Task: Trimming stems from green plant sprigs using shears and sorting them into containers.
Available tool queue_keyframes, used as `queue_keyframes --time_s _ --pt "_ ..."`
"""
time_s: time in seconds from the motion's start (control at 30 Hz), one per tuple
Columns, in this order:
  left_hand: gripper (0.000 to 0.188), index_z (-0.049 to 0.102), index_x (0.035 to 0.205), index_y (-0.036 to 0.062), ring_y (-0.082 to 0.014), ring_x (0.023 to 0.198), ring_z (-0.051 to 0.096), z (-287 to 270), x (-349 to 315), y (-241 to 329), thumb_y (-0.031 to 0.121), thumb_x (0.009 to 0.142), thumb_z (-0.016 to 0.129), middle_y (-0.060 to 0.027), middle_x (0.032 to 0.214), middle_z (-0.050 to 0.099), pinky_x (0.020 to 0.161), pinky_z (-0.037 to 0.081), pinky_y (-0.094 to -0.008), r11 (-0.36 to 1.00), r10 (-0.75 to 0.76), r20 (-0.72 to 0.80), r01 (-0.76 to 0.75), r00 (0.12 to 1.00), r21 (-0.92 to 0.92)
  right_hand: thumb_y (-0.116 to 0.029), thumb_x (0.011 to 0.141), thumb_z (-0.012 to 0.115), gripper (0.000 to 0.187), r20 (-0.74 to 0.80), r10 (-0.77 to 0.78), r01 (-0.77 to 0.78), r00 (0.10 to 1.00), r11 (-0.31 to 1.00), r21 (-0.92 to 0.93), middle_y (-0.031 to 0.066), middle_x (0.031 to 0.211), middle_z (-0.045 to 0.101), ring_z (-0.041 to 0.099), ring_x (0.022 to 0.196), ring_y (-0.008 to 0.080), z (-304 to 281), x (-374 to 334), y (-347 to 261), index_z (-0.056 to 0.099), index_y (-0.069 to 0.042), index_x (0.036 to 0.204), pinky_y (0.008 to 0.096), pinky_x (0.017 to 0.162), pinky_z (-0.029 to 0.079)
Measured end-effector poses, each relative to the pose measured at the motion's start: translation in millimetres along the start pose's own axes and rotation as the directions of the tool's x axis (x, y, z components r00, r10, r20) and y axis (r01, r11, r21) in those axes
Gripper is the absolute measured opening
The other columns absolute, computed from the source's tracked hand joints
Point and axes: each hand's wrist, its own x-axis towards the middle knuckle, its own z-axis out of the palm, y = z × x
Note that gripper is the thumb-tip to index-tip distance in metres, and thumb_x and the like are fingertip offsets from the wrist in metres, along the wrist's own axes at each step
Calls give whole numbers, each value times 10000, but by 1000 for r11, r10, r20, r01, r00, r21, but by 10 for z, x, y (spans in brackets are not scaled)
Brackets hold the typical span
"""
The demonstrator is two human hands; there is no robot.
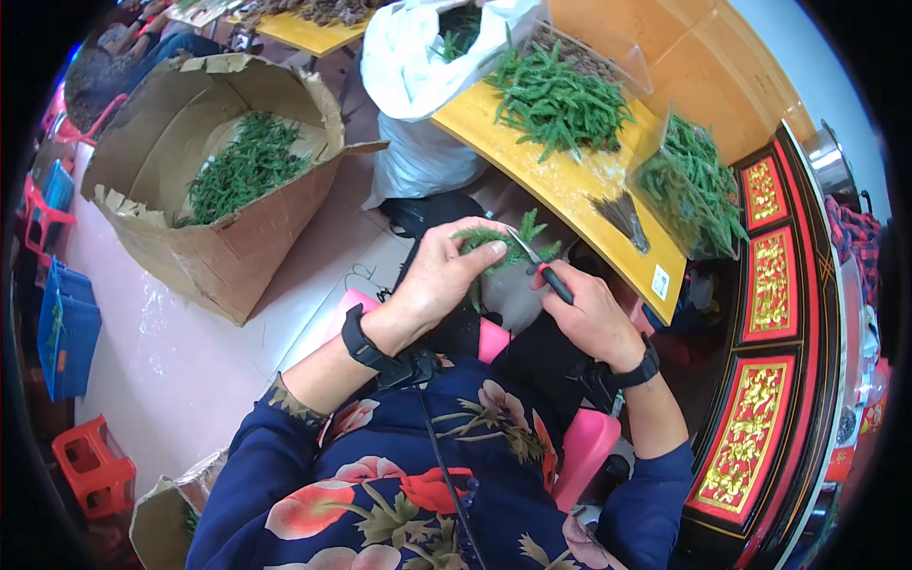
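My left hand (439,275) pinches a green needle-leaved sprig (523,249) between thumb and fingers, in front of my lap. In my right hand (597,318) is a small tool (557,283) with black and red handles and a narrow silver tip; whether it is scissors or pliers I cannot tell. Its tip lies against the sprig, close to my left fingertips. Beyond my hands, a yellow table (594,180) bears a heap of similar green sprigs (560,100). A bundle of thin dark stems (622,220) lies nearer its right end.
On the left stands a large open cardboard box (266,242) with green sprigs inside. A white sack (404,71) is beside the table. A clear container of greenery (692,176) sits at the table's right end, by a red-and-gold carved panel (746,437). Blue bin (65,328) and red stool (95,465) are far left.
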Motion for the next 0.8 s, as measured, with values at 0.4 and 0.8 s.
queue_keyframes --time_s 0.4,0.8 --pt "289 575 1158 4 -61 926 554 -85 33 -106 56 878 627 -18 993 640 844 451 -230 891 137 176 -199 975 409 -92 866 535 103 -117 -52 59 992 996 63 84 692 532 491 640 173 114 -48 162 563 7 871 302 627 407" --pt "253 572 1103 10 -81 783 570 5 57 -56 88 874 645 -33 958 629 672 491 -227 937 13 81 -41 997 347 -128 856 565 153 -222 69 -79 973 996 -35 222 755 590 591 733 421 57 -95 5 585 -3 944 422 627 455"
